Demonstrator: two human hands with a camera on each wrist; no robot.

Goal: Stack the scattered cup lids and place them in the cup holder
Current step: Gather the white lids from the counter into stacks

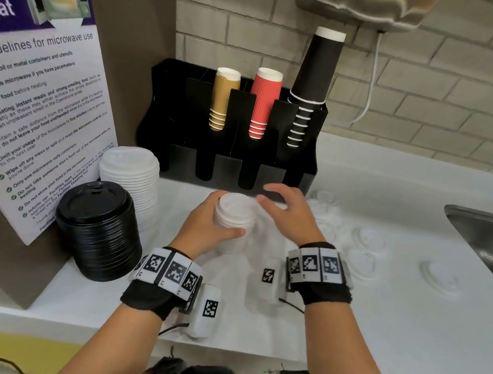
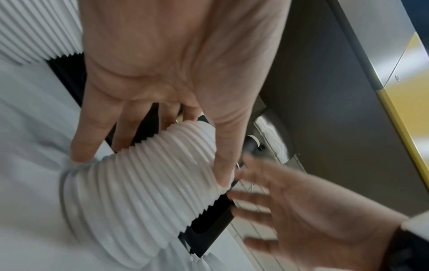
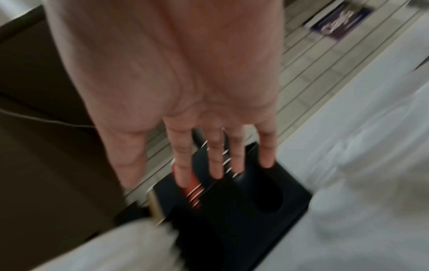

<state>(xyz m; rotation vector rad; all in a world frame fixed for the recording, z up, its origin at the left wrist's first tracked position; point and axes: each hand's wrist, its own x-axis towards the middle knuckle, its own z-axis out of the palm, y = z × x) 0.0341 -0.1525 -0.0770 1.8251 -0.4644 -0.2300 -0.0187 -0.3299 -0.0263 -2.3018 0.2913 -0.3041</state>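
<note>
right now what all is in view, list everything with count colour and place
held lid stack: one, white, in front of the holder
cup holder: one, black, against the brick wall
cup stacks: three, tan, red, black, in the holder's rear slots
tall lid stack: one, white, left of the holder
black lid stack: one, left front
loose lids: several, white, right on the counter, count unclear
sink: one, steel, far right
microwave sign: one, purple and white, left
left hand: grips the held lid stack
right hand: fingers spread, holds nothing

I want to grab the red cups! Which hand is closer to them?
The right hand. It hovers open just in front of the holder, below the red cups; the left hand sits farther back, holding the lid stack.
</note>
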